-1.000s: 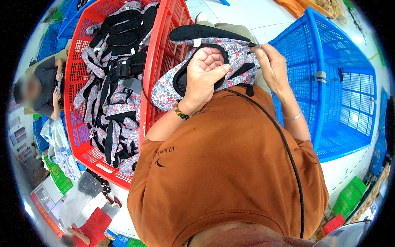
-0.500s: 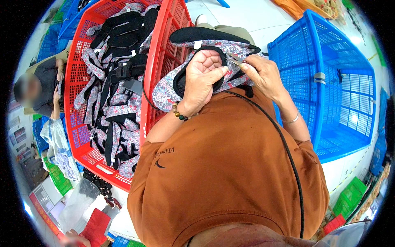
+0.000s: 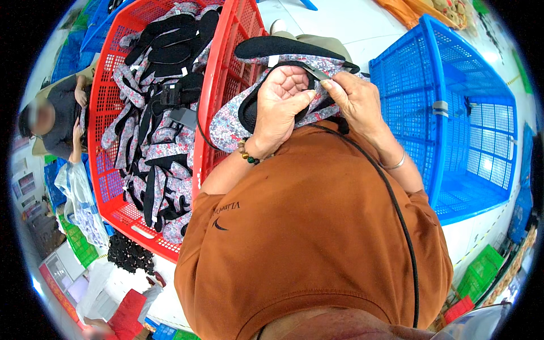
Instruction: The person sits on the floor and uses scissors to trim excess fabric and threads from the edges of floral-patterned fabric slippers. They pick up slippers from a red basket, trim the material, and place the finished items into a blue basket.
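Observation:
My left hand [image 3: 281,106], with a bead bracelet at the wrist, grips a floral-patterned fabric piece with black trim [image 3: 226,122] held in front of my chest. My right hand [image 3: 354,102] pinches the black edging [image 3: 294,48] of the same piece near the left thumb; a thin grey tool or strap end [image 3: 315,72] pokes out between the fingers. A bangle sits on the right wrist. The piece rests against the rim of the red crate [image 3: 222,68].
The red crate on my left is full of floral and black fabric pieces [image 3: 153,141]. A blue crate [image 3: 464,130] stands on my right. Another person [image 3: 56,119] sits beyond the red crate at far left. Green and red crates lie on the floor below.
My right hand has slid left along the fabric's edge toward the left hand, and both hands now meet over the black trim. The piece has shifted slightly.

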### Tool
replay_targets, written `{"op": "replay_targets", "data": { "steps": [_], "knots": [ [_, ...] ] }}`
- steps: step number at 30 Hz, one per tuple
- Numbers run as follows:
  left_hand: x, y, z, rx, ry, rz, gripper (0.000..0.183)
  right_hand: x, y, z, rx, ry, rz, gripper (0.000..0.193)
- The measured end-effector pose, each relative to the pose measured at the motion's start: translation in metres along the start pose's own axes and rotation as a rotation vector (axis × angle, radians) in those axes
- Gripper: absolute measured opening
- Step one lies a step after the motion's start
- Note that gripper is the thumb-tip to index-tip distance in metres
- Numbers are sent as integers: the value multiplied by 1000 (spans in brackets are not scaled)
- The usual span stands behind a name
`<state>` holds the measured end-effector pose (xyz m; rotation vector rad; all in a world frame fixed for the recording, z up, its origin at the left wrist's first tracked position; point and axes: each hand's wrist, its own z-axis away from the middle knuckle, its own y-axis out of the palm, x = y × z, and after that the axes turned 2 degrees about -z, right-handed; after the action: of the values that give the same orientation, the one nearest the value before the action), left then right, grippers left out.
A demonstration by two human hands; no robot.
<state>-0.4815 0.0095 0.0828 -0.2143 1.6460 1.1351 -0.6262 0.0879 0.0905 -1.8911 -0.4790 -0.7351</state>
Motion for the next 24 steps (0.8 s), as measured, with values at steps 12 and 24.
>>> {"op": "replay_targets", "data": {
  "steps": [12,24],
  "knots": [
    [3,-2,2,10,-15,-13,34,-2,-4,-2,57,-39,3,38],
    [2,-2,3,10,-16,-34,33,-2,-12,-9,-84,109,-132,32]
  ]
}}
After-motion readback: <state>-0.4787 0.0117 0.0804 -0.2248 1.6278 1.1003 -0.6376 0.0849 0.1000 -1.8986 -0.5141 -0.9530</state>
